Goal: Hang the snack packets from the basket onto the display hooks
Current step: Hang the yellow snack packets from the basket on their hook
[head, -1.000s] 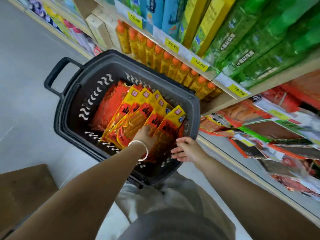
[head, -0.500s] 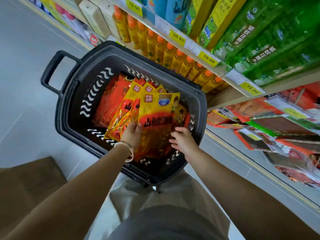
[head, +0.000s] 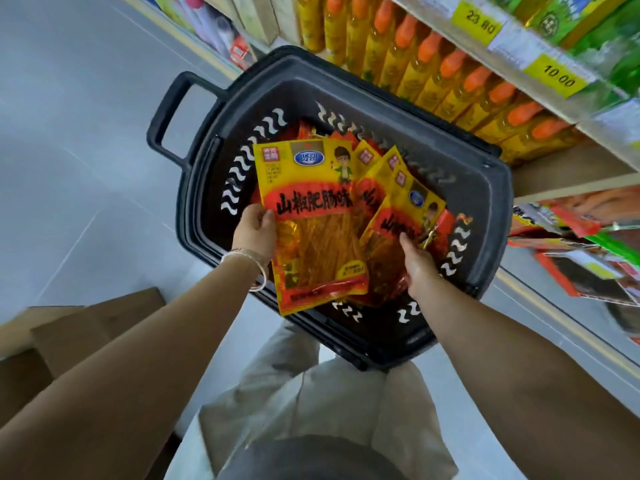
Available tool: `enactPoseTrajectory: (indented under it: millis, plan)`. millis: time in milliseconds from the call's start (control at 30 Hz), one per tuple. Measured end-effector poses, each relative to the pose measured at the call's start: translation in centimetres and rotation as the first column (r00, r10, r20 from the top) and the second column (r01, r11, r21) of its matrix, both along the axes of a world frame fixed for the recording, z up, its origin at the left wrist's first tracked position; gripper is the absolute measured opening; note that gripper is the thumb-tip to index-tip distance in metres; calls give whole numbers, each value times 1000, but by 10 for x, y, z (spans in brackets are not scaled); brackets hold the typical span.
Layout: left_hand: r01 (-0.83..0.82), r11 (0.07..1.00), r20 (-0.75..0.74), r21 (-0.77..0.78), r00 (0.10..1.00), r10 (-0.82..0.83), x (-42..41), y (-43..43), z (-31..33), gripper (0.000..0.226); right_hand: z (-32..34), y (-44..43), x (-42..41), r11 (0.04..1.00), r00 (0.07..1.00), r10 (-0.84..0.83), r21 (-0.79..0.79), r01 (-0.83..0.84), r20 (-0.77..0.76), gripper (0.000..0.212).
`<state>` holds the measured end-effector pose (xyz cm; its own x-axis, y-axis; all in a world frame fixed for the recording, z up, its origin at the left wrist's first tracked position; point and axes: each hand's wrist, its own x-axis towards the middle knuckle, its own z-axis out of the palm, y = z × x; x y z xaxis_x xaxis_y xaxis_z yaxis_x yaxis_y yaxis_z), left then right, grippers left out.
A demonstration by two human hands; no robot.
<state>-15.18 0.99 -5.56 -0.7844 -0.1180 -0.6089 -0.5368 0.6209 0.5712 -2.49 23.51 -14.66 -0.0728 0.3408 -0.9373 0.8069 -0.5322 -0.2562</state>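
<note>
Left hand (head: 256, 233) gripped the front packet (head: 311, 216) over the basket (head: 381, 84), right hand (head: 417, 268) pinched a second packet (head: 405, 216); pickup only, nothing hung, more packets (head: 367, 155) lay inside.

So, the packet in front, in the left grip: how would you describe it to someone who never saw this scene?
Find the dark basket beside the orange-capped bottles. Over it, the left grip pinches a yellow-and-red packet at its side edge. Unlike the fanned, half-covered neighbours behind it, it faces the camera whole.
</note>
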Motion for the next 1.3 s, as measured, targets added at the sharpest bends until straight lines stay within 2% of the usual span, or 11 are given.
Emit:
enactPoseTrajectory:
  millis: [167, 267, 400, 500, 667, 733, 833, 967, 1067, 1200, 1300]
  plan:
    - [-11, 990, 99, 139, 995, -3, -2, -1, -1, 34, -11, -10, 1, 985, 993, -114, -130, 113, -6, 110]
    - [37, 982, 86, 183, 995, -53, -1, 0, 5, 33, -9, -11, 6, 985, 989, -139, -107, 133, -49, 117]
    - [78, 977, 69, 200, 993, -93, -4, 1, 13, 5, 4, -12, 10, 971, 969, -220, 75, 229, -111, 102]
    - [42, 971, 118, 236, 991, -71, -6, 0, 25, 7, 30, -12, 16, 943, 951, -261, 167, 288, -167, 80]
    - [25, 956, 175, 293, 981, -80, -2, -5, 50, 6, 89, -21, 27, 929, 944, -23, 343, 142, -330, 44]
    - [48, 947, 158, 319, 982, -103, 1, -6, 64, 16, 114, -30, 28, 913, 916, 85, 398, 87, -393, 34]
    - [113, 935, 146, 335, 974, -170, 5, 0, 86, 55, 145, -45, 35, 889, 884, 151, 453, 75, -442, 32]
    - [322, 911, 27, 257, 940, -340, 13, 22, 120, 74, 174, -54, 64, 822, 852, 41, 502, 268, -521, 4]
    - [471, 844, -81, 256, 881, -467, 33, 52, 151, 66, 196, -50, 95, 739, 793, -91, 493, 458, -602, 21]
    - [650, 690, -300, 317, 759, -578, 74, 101, 191, 28, 222, -24, 147, 577, 715, -209, 506, 641, -668, 33]
    - [755, 581, -451, 305, 651, -610, 116, 138, 211, 37, 242, 5, 197, 438, 711, -182, 591, 677, -679, 26]
